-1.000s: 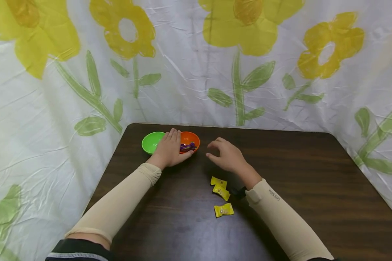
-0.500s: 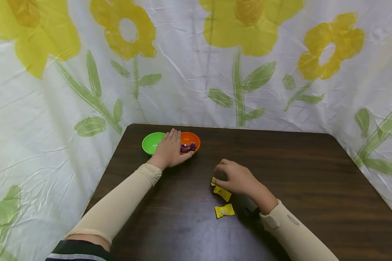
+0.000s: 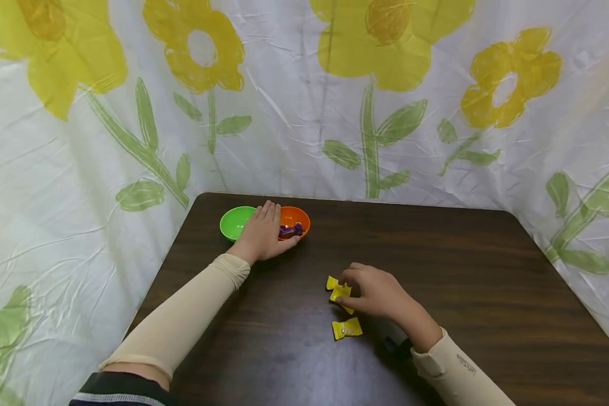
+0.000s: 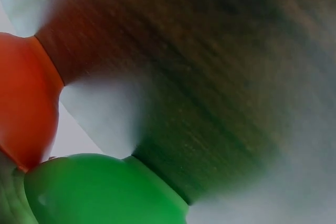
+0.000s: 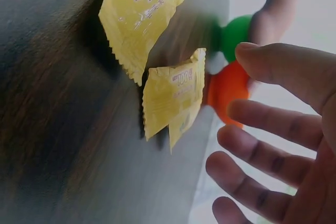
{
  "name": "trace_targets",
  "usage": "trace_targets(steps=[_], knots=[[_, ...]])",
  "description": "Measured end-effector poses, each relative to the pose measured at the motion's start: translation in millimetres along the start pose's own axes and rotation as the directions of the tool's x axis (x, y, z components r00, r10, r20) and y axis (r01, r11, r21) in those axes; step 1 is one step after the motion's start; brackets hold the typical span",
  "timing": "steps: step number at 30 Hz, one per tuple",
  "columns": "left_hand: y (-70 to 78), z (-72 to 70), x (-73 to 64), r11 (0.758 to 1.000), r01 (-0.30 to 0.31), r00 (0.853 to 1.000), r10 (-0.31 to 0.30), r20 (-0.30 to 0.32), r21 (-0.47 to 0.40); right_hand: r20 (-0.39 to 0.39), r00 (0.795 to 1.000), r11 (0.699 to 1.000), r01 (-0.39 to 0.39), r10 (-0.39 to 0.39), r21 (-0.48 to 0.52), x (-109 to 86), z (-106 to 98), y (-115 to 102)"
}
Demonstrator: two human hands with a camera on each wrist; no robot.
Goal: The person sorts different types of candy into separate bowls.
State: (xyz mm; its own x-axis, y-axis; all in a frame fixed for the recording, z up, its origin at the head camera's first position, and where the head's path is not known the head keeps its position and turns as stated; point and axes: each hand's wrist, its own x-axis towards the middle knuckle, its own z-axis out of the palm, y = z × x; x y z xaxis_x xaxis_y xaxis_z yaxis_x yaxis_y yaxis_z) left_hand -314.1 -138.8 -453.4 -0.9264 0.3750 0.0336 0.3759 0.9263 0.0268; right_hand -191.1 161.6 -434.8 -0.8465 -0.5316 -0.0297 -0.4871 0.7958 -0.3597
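A green bowl [image 3: 233,223] and an orange bowl [image 3: 294,213] stand side by side at the far left of the table; purple-wrapped candies [image 3: 291,230] lie in the orange one. My left hand [image 3: 260,235] rests with straight fingers across the rims where the bowls meet. Right of centre, my right hand [image 3: 378,290] hovers with thumb and fingers parted over two overlapping yellow-wrapped candies [image 3: 339,293]. A third yellow candy [image 3: 347,328] lies nearer to me. In the right wrist view the fingers are spread beside the yellow candies [image 5: 176,95], with nothing gripped.
The dark wood-grain table [image 3: 462,265] reaches back to a white curtain [image 3: 284,146] with yellow flowers, which also hangs along both sides. A dark band [image 3: 398,345] sits at my right wrist, below the sleeve edge.
My right hand has moved from beside the orange bowl back toward me and to the right, over the yellow candies. The left hand stays on the bowls.
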Motion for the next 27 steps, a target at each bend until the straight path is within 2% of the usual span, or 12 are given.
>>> trace_targets(steps=[5, 10, 17, 22, 27], knots=[[-2.1, 1.7, 2.4, 1.0, -0.016, 1.0, 0.016, 0.001, -0.022, -0.007, 1.0, 1.0, -0.016, 0.016, -0.003, -2.2, 2.4, 1.6], [-6.7, 3.9, 2.9, 0.999, -0.008, 0.999, 0.01, 0.042, -0.049, -0.001, 1.0, 1.0, -0.018, 0.018, -0.003, -4.6, 6.4, 1.1], [-13.9, 1.6, 0.0, 0.993, -0.018, 0.999, 0.022, 0.029, -0.117, -0.006, 0.999, 0.999, -0.035, 0.034, -0.034, -7.6, 8.0, 0.7], [-29.4, 0.0, -6.2, 0.988, 0.001, 1.0, 0.001, 0.013, -0.154, -0.001, 1.0, 0.999, -0.024, 0.024, -0.04, -10.0, 7.2, 0.3], [-52.2, -2.3, -13.3, 0.991, 0.032, 0.998, -0.038, -0.042, -0.129, -0.022, 1.0, 0.999, -0.004, 0.003, -0.052, -12.3, 5.4, 2.0]])
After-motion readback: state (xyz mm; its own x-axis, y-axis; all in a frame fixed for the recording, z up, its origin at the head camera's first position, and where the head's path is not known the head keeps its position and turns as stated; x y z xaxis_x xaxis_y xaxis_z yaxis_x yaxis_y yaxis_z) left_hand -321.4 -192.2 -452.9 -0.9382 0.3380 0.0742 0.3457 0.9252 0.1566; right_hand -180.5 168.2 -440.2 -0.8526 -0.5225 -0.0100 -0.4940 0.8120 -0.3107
